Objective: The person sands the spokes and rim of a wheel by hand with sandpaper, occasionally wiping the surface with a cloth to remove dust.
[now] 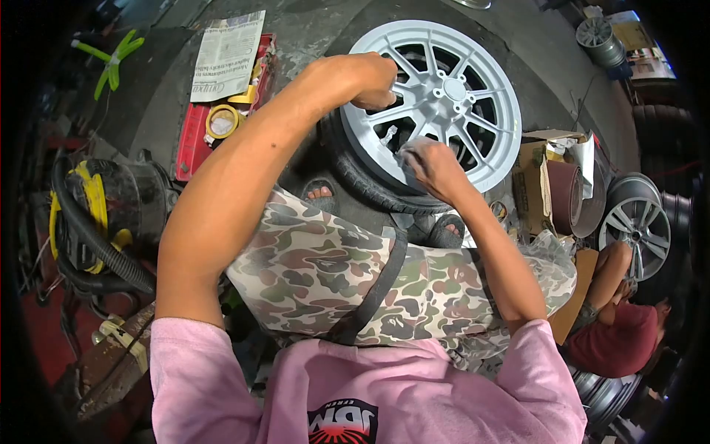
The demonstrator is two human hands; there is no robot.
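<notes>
A light grey multi-spoke alloy wheel [454, 90] lies face up on a black tyre [353, 164] in front of me. My left hand [376, 83] is closed at the wheel's left side, its fingers curled over a spoke near the rim; the fingertips are partly hidden. At the near edge of the wheel, my right hand [433, 166] presses down with bent fingers. Under those fingers shows a small grey piece that looks like sandpaper [409, 151], mostly covered by the hand.
To the left, a red toolbox [194, 142] holds a newspaper [228, 55] and a yellow tape roll [222, 120]. A black-and-yellow vacuum [111, 207] stands nearer. Right of the wheel is a cardboard box [529, 172] with brown rolled sheets [563, 194]. Another person [617, 337] sits beside a silver wheel [637, 233].
</notes>
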